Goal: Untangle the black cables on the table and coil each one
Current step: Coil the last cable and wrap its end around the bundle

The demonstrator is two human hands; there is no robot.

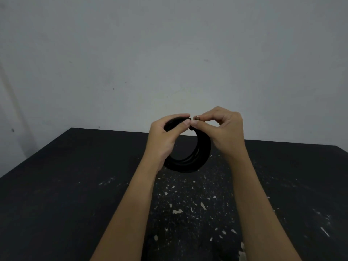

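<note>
Above the middle of the tabletop (56, 185), both hands hold up one black cable (188, 161) wound into a round coil of several turns. The coil stands nearly upright with its opening facing the camera, and the grey wall (169, 53) shows through its upper half.

The left hand (165, 134) takes the coil from about 9 to 12 o'clock on the ring. Its grip is curled round the bundled turns, the thumb laid across the near side and the fingers wrapped over the top.

The right hand (226, 129) meets it at 12 to 1 o'clock. Its grip is pressed together in a pinch of thumb and forefinger on the cable at the crest of the coil, and the other fingers are curled in behind. The fingertips of the two hands nearly touch there. Whether a loose end or a full turn sits in that pinch is too small to tell.

From 3 round to 7 o'clock the coil hangs free of both hands. Whether its lowest arc touches the dark surface cannot be told.

Pale flecks (178, 211) are scattered over the tabletop toward 6 o'clock, between the forearms.
</note>
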